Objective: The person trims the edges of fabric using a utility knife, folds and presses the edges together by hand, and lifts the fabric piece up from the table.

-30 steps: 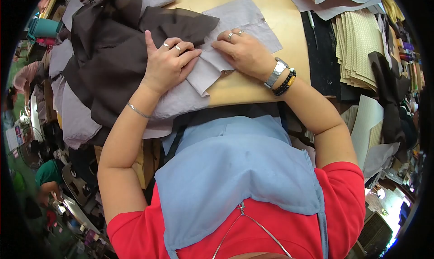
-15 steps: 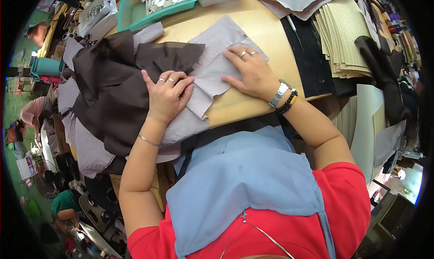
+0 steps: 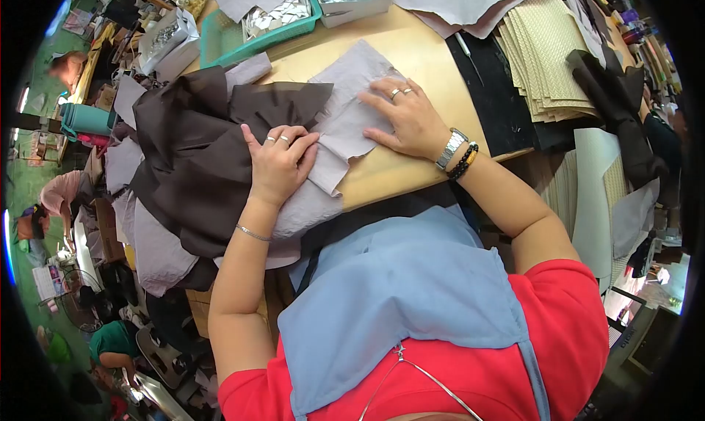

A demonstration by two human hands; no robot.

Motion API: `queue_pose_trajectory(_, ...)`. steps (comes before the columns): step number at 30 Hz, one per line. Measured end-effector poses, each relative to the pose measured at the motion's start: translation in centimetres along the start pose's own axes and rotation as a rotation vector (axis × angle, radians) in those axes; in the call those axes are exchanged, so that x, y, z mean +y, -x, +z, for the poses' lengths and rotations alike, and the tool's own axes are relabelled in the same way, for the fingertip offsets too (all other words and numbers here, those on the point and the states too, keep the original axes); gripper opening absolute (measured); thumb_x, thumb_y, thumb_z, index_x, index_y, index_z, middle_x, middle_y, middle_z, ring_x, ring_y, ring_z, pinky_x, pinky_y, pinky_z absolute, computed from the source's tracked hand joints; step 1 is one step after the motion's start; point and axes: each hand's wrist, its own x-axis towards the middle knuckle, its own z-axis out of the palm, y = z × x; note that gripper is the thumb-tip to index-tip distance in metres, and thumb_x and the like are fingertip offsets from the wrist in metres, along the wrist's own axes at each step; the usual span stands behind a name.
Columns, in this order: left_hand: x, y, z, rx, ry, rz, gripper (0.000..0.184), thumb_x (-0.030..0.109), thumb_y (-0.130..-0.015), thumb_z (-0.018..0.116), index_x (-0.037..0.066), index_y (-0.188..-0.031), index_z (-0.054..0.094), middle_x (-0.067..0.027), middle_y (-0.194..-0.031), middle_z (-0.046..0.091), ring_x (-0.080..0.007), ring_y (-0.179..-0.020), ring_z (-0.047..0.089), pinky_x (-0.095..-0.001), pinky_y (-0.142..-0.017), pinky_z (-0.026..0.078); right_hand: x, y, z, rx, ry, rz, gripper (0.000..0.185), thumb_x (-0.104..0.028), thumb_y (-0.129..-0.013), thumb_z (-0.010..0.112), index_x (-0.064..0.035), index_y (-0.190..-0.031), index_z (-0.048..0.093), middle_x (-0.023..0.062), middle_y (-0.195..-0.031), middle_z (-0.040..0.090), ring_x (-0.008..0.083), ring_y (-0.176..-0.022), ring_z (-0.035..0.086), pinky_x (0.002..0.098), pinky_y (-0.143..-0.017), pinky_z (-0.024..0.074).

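Note:
My left hand (image 3: 279,162) pinches the edge where the dark brown fabric (image 3: 194,157) meets the pale mauve fabric (image 3: 352,72), its fingertips pressed together and its thumb side up. To its right, my right hand (image 3: 404,120) rests with spread fingers on the mauve fabric and holds nothing. A fold of the mauve piece lies between the two hands. The brown fabric is bunched in loose folds left of my left hand, over more mauve cloth (image 3: 158,241). Under the pieces is the pale wooden table (image 3: 433,50).
At the back stand a teal basket (image 3: 220,43) of small pale pieces and a white box (image 3: 352,1). A white-handled pointed tool (image 3: 464,46) and stacked cream textured sheets (image 3: 547,61) lie right. People (image 3: 62,193) are far left.
My right hand has let go of the mauve fabric near my left hand and opened flat on it, farther right. My left hand keeps its pinch. The view has shifted, showing more of the basket.

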Motion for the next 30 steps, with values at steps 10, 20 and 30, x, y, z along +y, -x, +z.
queue_pose_trajectory(10, 0.1, 0.2, 0.1, -0.009, 0.013, -0.011, 0.017, 0.023, -0.086, 0.073, 0.024, -0.103, 0.073, 0.0088, -0.101, 0.065, -0.0140, -0.102, 0.063, -0.0720, -0.113, 0.006, -1.8, -1.1, -0.2, -0.031, 0.118, 0.040, 0.053, -0.055, -0.089, 0.063, -0.0195, -0.128, 0.063, 0.0087, -0.128, 0.059, 0.0287, -0.120, 0.055, 0.0510, -0.099, 0.0391)
queue_pose_trajectory(20, 0.8, -0.3, 0.0, -0.109, 0.039, -0.082, 0.025, 0.034, -0.090, 0.069, 0.023, -0.113, 0.071, 0.0054, -0.110, 0.065, -0.0171, -0.112, 0.060, -0.0761, -0.110, 0.006, -2.0, -1.2, 0.5, -0.026, 0.016, -0.050, 0.055, -0.048, -0.089, 0.065, -0.0127, -0.130, 0.062, 0.0116, -0.126, 0.059, 0.0303, -0.116, 0.056, 0.0458, -0.102, 0.0389)
queue_pose_trajectory(30, 1.8, 0.5, 1.2, -0.177, -0.020, -0.072, 0.046, 0.048, -0.097, 0.054, 0.024, -0.135, 0.062, 0.0051, -0.145, 0.055, -0.0218, -0.136, 0.047, -0.0767, -0.109, 0.002, -0.6, -0.1, 1.1, 0.052, -0.067, 0.131, 0.058, -0.046, -0.091, 0.065, -0.0058, -0.132, 0.057, 0.0156, -0.137, 0.057, 0.0326, -0.130, 0.051, 0.0541, -0.110, 0.0357)
